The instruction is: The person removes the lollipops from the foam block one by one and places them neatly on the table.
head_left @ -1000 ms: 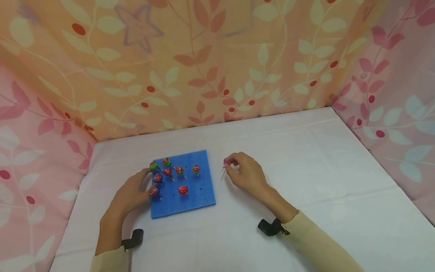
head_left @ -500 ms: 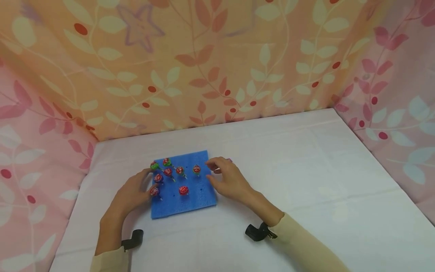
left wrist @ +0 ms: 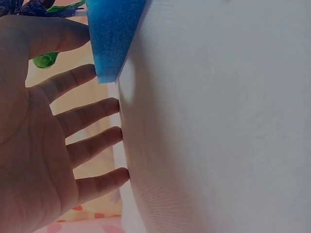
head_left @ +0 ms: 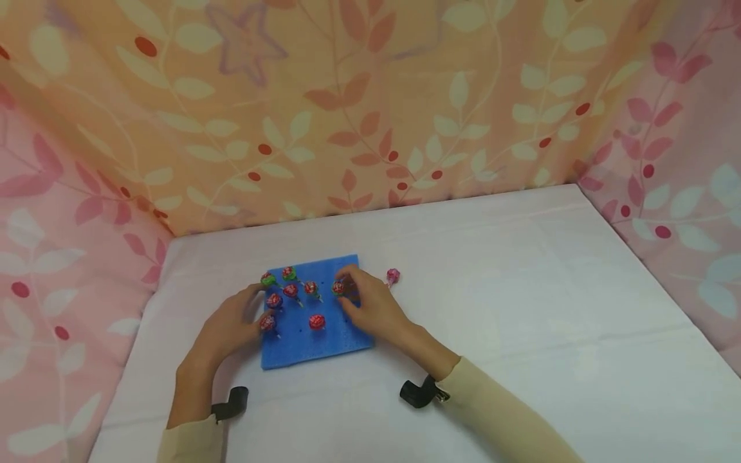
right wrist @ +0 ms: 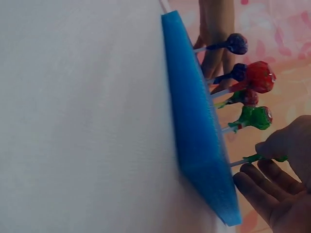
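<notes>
A blue foam board (head_left: 338, 341) lies on the table with several wrapped lollipops standing in it by their sticks. My right hand (head_left: 377, 303) pinches a green-wrapped lollipop (head_left: 338, 289) near the board's right edge between thumb and fingers. In the right wrist view, the stick of that lollipop (right wrist: 238, 162) still enters the foam. My left hand (head_left: 230, 325) is at the board's left side, fingers extended and spread. In the left wrist view its thumb (left wrist: 60, 36) and index finger touch the board's edge, beside purple-wrapped lollipops (left wrist: 43, 8).
A pink lollipop (head_left: 393, 276) lies on the white tablecloth (head_left: 492, 289) just right of the board. A red lollipop (head_left: 316, 321) stands alone nearer the board's front. Floral curtains (head_left: 405, 103) enclose the table's back and sides.
My right hand has put down the pink lollipop, moved left over the board and taken hold of the green-wrapped lollipop. The left hand has stayed at the board's edge.
</notes>
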{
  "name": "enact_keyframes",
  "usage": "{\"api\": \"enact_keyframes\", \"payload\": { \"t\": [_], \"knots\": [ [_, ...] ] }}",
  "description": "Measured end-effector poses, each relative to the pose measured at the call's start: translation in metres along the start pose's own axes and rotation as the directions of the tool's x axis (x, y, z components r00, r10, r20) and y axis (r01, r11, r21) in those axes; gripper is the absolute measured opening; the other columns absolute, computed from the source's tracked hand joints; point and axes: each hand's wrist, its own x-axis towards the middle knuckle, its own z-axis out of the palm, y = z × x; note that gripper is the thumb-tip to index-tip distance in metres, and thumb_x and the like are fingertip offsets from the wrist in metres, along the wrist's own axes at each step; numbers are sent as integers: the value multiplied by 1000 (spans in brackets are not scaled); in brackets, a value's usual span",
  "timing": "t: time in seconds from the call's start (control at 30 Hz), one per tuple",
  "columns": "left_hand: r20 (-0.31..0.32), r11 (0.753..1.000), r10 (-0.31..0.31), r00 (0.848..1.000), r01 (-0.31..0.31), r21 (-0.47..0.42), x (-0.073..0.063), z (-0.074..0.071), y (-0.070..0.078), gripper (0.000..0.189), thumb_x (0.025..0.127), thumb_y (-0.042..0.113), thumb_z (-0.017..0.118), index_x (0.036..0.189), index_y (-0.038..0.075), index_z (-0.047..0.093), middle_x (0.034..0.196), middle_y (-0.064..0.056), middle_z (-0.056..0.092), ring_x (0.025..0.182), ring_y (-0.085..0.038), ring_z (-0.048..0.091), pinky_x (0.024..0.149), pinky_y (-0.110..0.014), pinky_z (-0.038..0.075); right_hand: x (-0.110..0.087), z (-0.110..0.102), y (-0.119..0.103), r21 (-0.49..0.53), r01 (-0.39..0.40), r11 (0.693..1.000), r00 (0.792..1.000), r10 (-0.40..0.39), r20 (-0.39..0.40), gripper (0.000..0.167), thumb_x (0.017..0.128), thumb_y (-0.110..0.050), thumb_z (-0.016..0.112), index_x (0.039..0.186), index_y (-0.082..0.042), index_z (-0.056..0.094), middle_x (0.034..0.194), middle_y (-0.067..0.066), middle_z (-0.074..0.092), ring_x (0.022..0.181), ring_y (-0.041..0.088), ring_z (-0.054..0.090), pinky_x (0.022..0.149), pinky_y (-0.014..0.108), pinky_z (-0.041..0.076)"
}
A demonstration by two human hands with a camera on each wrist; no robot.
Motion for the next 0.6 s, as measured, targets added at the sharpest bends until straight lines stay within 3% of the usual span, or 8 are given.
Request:
{"api": "enact_keyframes", "payload": {
  "t": [0.37,0.6],
  "knots": [
    [-7,999,30,1000,-30,12,4,-1,0,69,96,28,67,158,10,42,160,-26,50,150,-53,42,119,-76,35,3,3,4,-32,37,999,998,-39,-59,28,98,-2,67,124,-9,59,114,6,75,105,18,73,94,35,65],
    [1,1000,26,1000,-26,-4,5,0,-1,72,93,23,68,158,10,41,161,-25,48,151,-53,41,119,-77,34,1,-7,1,37,57,998,991,-52,-122,31,97,-1,67,125,-9,57,112,6,74,105,18,73,86,28,66]
  ]
}}
